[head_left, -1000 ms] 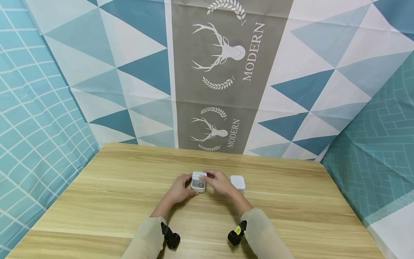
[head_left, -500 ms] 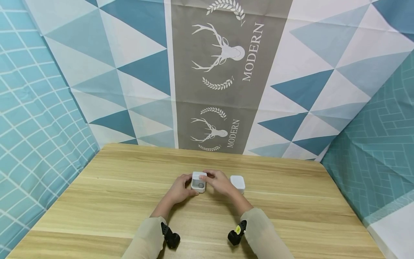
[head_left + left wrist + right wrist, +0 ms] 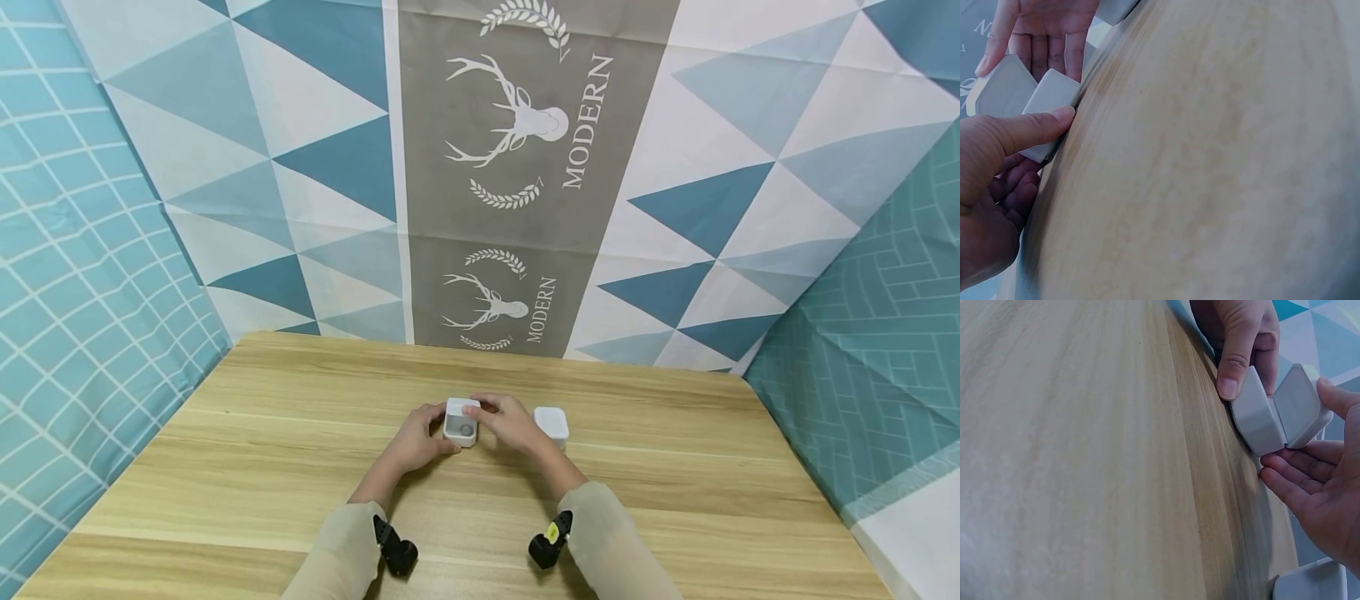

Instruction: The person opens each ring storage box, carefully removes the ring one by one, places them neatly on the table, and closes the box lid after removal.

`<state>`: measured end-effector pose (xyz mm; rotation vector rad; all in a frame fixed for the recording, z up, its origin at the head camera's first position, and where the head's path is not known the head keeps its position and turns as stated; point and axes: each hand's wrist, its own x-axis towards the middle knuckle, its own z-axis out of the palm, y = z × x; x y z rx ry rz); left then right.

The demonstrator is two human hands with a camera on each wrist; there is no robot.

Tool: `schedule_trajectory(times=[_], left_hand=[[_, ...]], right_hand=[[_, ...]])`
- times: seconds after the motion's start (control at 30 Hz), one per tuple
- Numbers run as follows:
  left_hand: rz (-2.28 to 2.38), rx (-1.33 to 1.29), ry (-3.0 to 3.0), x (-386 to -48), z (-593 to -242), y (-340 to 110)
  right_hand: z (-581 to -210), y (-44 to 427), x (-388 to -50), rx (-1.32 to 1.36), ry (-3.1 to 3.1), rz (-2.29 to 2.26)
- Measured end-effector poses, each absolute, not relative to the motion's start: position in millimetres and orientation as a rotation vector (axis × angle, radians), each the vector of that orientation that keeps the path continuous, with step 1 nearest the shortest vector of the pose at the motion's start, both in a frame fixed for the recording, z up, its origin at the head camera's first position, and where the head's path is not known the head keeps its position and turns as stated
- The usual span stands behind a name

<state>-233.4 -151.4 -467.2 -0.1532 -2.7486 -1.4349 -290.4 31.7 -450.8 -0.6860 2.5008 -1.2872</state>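
A big cloth (image 3: 517,183) with 2 deer heads hangs behind the open white box (image 3: 460,422). The wooden table (image 3: 315,467) is under that box. The left hand (image 3: 416,439) is at the box's left side, thumb and fingers pinching the bottom half. The right hand (image 3: 510,423) is at its right side, thumb on the raised lid's edge, fingers bent around the back. Another white box (image 3: 551,422) sits near the open white box, to its right. Inside the open one is 1 tiny round grey thing (image 3: 467,430).
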Motion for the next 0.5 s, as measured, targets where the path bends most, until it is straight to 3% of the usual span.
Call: schedule_trajectory(times=[0.5], left_hand=[[-1.429,-0.172,-2.752,-232.7,-467.6,-151.1]], right_hand=[[-451.5,31.4,-290.2,-0.68,2.493,-1.326]])
